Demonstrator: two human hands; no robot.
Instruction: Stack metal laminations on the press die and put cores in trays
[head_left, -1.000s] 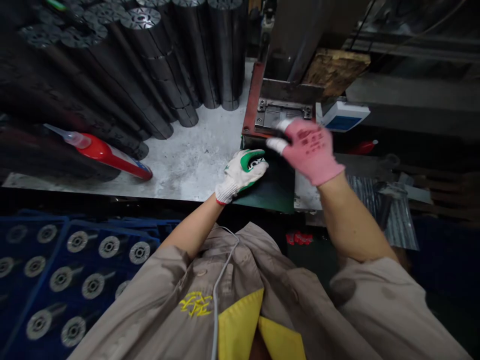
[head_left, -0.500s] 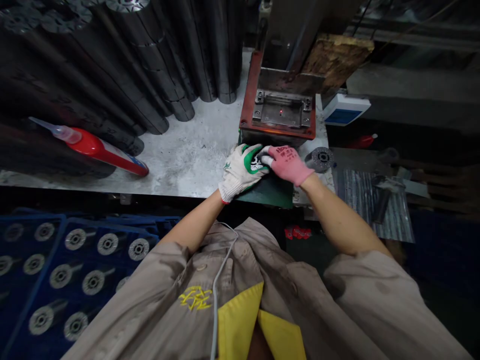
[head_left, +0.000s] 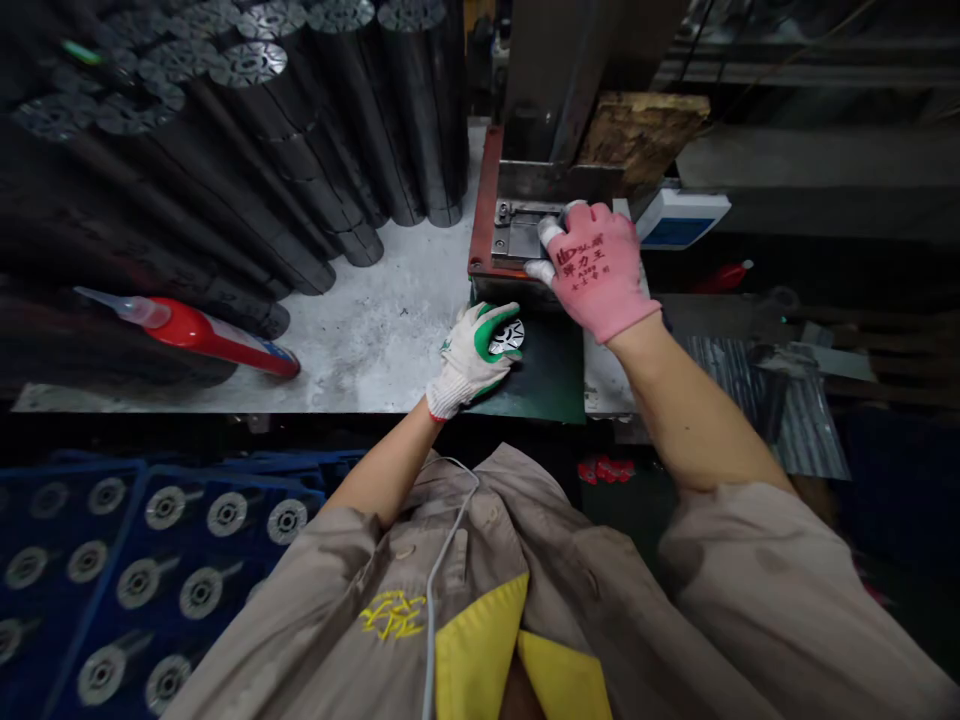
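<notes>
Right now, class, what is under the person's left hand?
A metal disc pokes out from under the left hand, on a dark green mat. The hand hides the rest of the disc.

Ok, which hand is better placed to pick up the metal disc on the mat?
Left, probably: the left hand, white-and-green gloved, rests on the metal disc on the green mat. The right hand, pink-gloved, sits up over the press's steel plate, away from the disc.

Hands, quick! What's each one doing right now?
Left hand: closed, holding a metal disc.
Right hand: open, holding nothing I can see.
</notes>
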